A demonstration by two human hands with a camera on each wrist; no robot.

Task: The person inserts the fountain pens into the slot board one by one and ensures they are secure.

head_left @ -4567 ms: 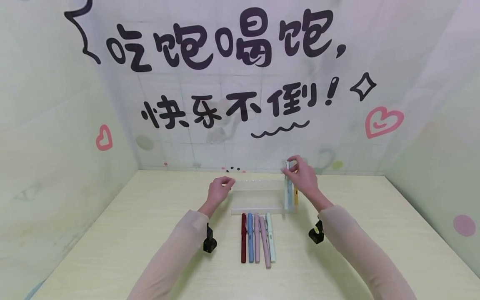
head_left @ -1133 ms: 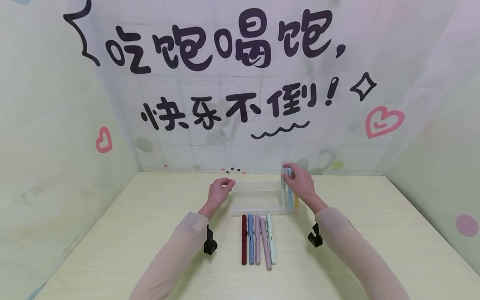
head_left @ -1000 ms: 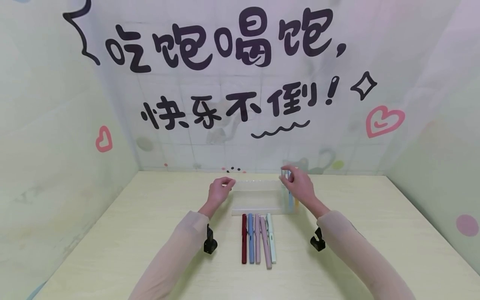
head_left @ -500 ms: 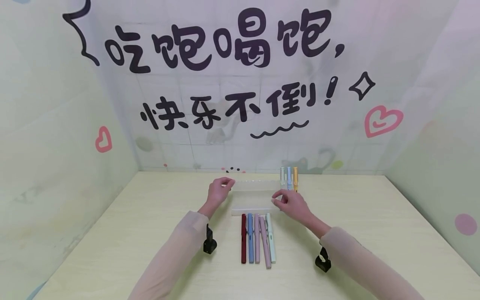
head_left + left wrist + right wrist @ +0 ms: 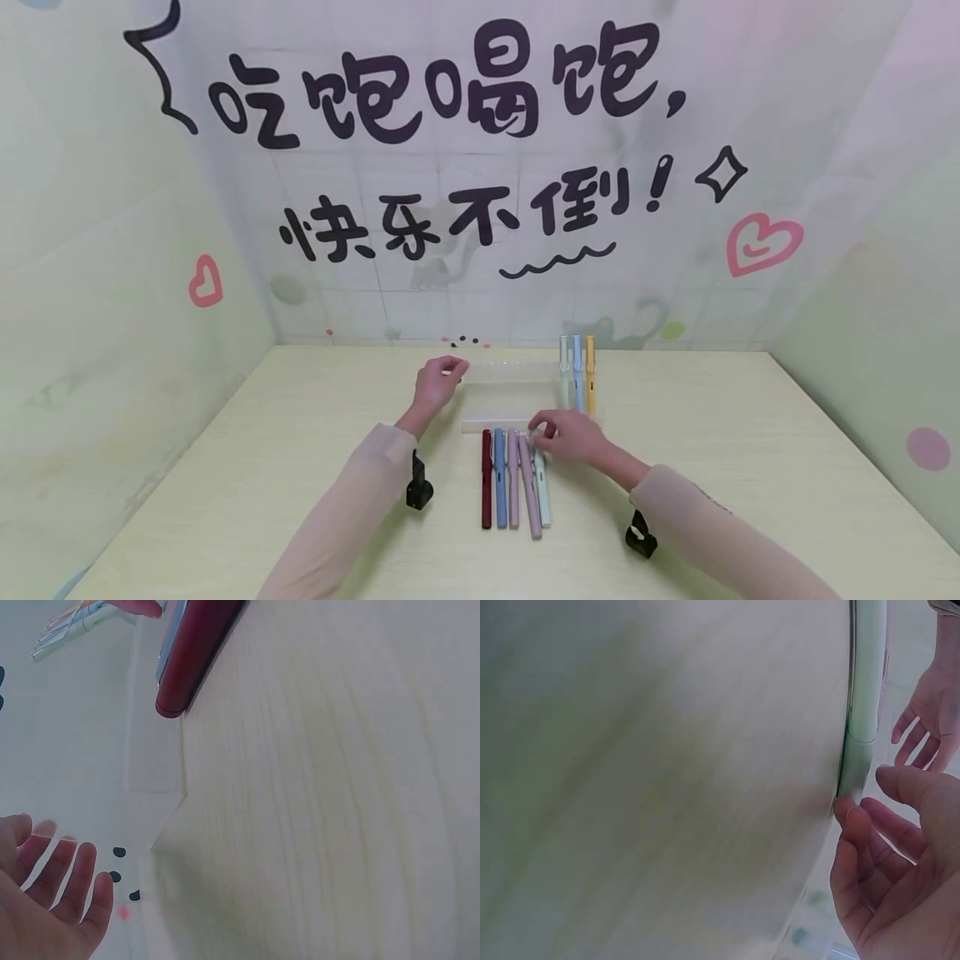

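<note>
My left hand (image 5: pixel 438 382) holds the left end of a clear plastic pen rack (image 5: pixel 510 425); its clear edge crosses my fingertips in the left wrist view. My right hand (image 5: pixel 567 435) is at the capped end of the pale green pen (image 5: pixel 543 492) lying on the table. In the right wrist view, a curled fingertip touches that pen's end (image 5: pixel 857 769), and the thumb stands slightly apart from it. Beside it lie two lilac pens (image 5: pixel 531 492), a blue pen (image 5: pixel 501 483) and a dark red pen (image 5: pixel 487 483).
Three pens stand in the rack's right end: pale green (image 5: pixel 565 367), light blue (image 5: pixel 577 371) and yellow (image 5: pixel 591 375). A printed cloth wall (image 5: pixel 420 308) rises behind the wooden table (image 5: pixel 247 467). Each wrist carries a black camera mount (image 5: pixel 418 487).
My right hand has let go of the pale green pen now standing in the rack, then come down and toward me to the lying pens. The left hand has stayed at the rack.
</note>
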